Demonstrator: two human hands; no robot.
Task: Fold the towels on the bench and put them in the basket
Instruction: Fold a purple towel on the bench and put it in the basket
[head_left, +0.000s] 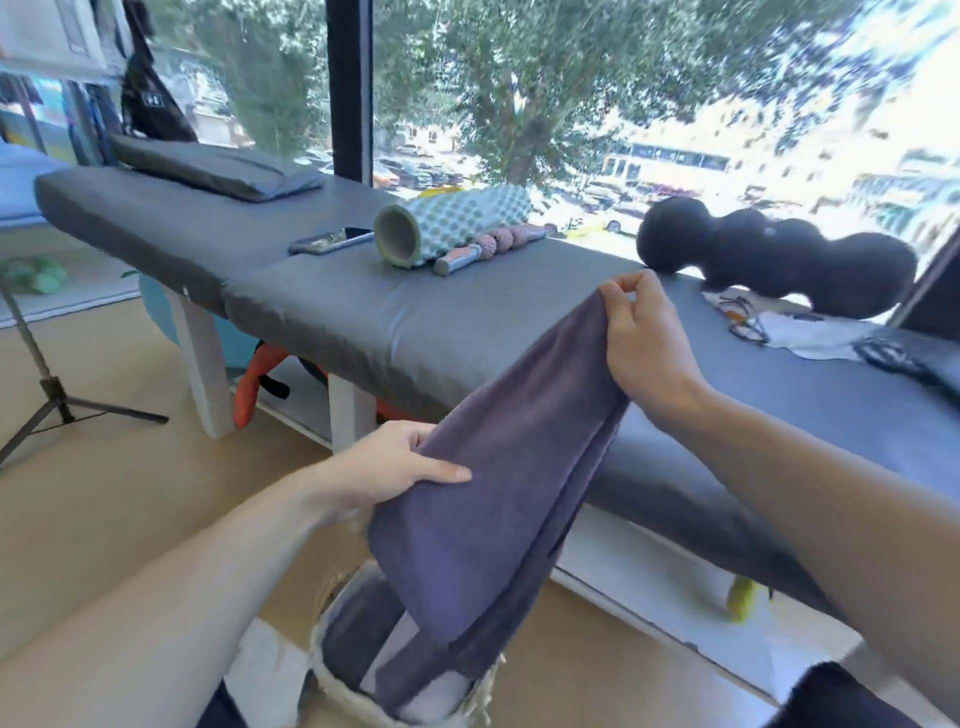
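A purple-grey towel (483, 499) hangs folded lengthwise between my two hands, in front of the grey padded bench (363, 317). My right hand (649, 348) pinches its upper end above the bench edge. My left hand (384, 473) grips its left edge lower down, thumb on top. The towel's lower end dangles into the pale woven basket (332, 670) on the floor at the bottom of the view. Inside the basket lie folded towels, one dark grey (358, 623) and one whitish (441, 696).
On the bench sit a phone (327, 241), a dotted foam roller (452, 223), a pink massage stick (493, 247), a black knobbed roller (779, 260), cables and a white cloth (810, 338). A tripod leg (57, 400) stands at left. A big window lies behind.
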